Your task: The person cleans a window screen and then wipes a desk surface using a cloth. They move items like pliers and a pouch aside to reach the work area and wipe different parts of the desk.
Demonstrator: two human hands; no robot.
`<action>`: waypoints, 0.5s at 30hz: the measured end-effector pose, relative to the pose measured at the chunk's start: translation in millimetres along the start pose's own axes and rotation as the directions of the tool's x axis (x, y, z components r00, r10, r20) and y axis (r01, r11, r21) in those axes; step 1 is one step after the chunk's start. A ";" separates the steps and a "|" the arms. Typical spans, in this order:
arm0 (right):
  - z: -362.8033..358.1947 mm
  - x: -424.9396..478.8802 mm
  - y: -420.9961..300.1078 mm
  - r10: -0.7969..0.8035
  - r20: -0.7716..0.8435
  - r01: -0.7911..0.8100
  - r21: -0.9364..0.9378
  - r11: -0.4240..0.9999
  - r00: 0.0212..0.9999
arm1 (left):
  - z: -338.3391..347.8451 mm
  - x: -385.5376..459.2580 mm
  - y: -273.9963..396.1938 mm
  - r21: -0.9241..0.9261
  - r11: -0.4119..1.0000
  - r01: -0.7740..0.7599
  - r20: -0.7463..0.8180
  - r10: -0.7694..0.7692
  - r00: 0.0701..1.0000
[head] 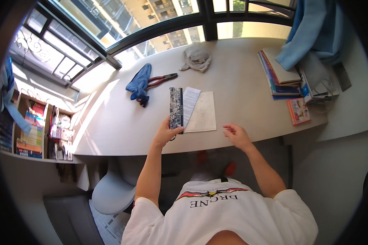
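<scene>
My left hand (165,132) grips the lower end of a narrow black-and-white patterned case (176,107), its thumb laid across the bottom corner. A dark band with lettering runs along the case's right side, and a small dark loop shows below it. Partly covered by the case, a slanting printed paper (191,102) fans out to the right. Beneath that paper is a flat cream-coloured piece (205,114), whose material I cannot tell. Right of it, my right hand (237,134) hovers over the desk's front edge, fingers loosely curled, with nothing visible in them.
Pliers (164,80) with red handles lie against a blue cloth (139,84) on the desk (239,82). A crumpled grey cloth (197,57) sits near the window. Stacked books (280,69) and an orange booklet (299,111) are at right; a light chair (113,193) stands below left.
</scene>
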State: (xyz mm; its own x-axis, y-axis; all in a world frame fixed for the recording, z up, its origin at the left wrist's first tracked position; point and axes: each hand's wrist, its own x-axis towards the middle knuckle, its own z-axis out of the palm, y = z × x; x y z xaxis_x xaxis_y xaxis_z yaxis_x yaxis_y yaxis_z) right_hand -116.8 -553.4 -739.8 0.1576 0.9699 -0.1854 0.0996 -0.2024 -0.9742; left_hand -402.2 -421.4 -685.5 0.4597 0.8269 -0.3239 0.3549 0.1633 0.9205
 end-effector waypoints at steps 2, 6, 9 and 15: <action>6.7 4.7 -19.8 -0.063 -0.029 0.061 -0.075 0.995 0.998 | 7.1 32.5 -36.1 0.279 0.956 0.093 -0.175 -0.045 0.984; -53.4 3.3 1.2 -0.002 -0.401 -0.049 -0.119 0.992 0.916 | -3.1 45.3 -47.7 0.647 0.761 -0.038 -0.289 0.291 0.912; -152.6 -19.6 41.8 -0.052 -0.766 -0.148 -0.189 0.971 0.641 | -7.7 52.0 -51.6 0.602 0.798 -0.015 -0.383 0.305 0.872; -302.2 -62.5 73.3 -0.130 -0.954 -0.507 -0.256 0.823 0.270 | 62.6 88.5 37.2 0.407 0.901 -0.152 -0.258 0.273 0.927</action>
State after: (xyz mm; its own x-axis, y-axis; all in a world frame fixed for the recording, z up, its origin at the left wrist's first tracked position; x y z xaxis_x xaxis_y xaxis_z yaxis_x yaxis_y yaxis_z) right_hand 177.6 -669.7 -760.8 0.9668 0.1597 0.1996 0.2537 -0.6933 -0.6745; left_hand -297.4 -375.8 -693.6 0.3127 0.9498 0.0075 0.5812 -0.1976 0.7894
